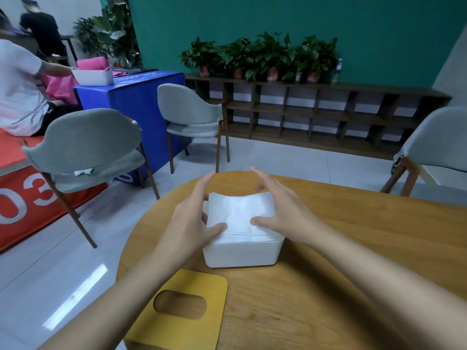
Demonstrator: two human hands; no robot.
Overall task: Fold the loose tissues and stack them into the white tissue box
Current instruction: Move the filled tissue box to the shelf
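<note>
The white tissue box [241,253] stands on the round wooden table [353,261], without its lid. A stack of folded white tissues [240,213] fills it and rises above the rim. My left hand [192,218] lies along the stack's left side with straight fingers, its thumb pressing on the top tissue. My right hand [283,208] lies along the right side, fingers straight, thumb resting on the top tissue. The far edge of the stack is partly hidden by my fingers.
The yellow wooden lid [192,281] with an oval slot lies on the table's near left edge. Grey chairs [86,147] stand to the left and behind. A person in a white shirt [17,89] sits at the far left, by a blue-covered table [136,97].
</note>
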